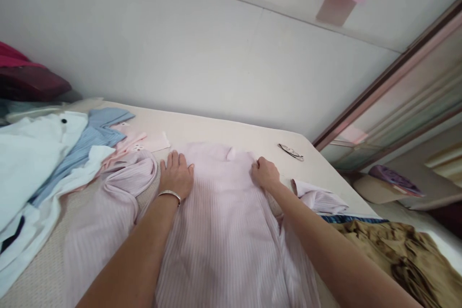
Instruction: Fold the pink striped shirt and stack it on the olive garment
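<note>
A pale pink striped long-sleeved shirt [224,221] lies spread out in front of me, its collar end towards the wall. My left hand [176,175] rests flat on its left shoulder, fingers stretched out, with a silver bangle on the wrist. At the opposite shoulder my right hand [265,172] is closed, its fingertips pinching the edge of the shirt's cloth. One sleeve [126,187] lies bunched to the left of my left forearm. The other sleeve runs under my right forearm, and its cuff [321,197] shows beyond it.
White [39,144], blue [94,130] and pink clothes are heaped at the left. Eyeglasses [290,152] lie near the back right corner of the cream-covered surface [216,130]. Brown trousers [404,250] lie at the lower right. A white wall [202,48] rises behind.
</note>
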A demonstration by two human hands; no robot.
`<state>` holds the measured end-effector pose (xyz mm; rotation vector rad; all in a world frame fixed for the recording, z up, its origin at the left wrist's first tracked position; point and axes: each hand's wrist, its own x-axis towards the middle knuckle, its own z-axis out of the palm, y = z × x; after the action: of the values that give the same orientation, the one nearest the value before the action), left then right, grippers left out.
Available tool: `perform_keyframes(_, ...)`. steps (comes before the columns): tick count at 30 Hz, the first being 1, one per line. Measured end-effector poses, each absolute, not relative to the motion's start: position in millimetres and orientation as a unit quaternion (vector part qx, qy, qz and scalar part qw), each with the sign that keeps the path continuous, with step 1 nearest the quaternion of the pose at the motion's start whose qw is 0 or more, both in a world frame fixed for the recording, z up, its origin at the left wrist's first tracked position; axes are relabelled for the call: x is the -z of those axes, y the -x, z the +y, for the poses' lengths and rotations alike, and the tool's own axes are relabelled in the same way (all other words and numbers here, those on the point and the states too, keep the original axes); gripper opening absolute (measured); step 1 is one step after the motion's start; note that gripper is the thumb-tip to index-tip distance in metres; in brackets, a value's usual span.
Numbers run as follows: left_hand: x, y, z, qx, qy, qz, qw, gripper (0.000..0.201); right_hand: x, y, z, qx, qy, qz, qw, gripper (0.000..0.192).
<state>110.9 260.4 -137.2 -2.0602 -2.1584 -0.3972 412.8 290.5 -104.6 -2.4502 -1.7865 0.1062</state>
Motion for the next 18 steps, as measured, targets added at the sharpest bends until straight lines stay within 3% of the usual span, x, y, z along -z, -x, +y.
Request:
perform_keyframes(4,137.0,-111.7,261.9,0.137,0.671,-0.725,0.066,0.062,99.4,-404.7,281.6,0.008,0.815,-0.577,0.059,0.036)
perform_keyframes(7,135.8,-111.3,262.7,0.152,0.678,-0.715,0.076,0.061,105.5,-390.0,273.8,0.064,0.721,-0.684,0.090,0.044)
perform_keyframes(10,134.5,-109.7,262.9,0.150,0.707,-0.688,0.071,0.058,117.2,-385.3,275.2,0.032,0.633,-0.770,0.073,0.060)
perform_keyframes(15,132.7,-109.1,263.3,0.149,0.677,-0.718,0.068,0.059,126.3,-386.4,280.4,0.008,0.739,-0.673,0.030,0.073)
perform_keyframes(18,134.0,-110.2,263.9,0.168,0.712,-0.678,0.076,0.057,127.3,-370.5,274.9,0.021,0.615,-0.787,0.044,0.073)
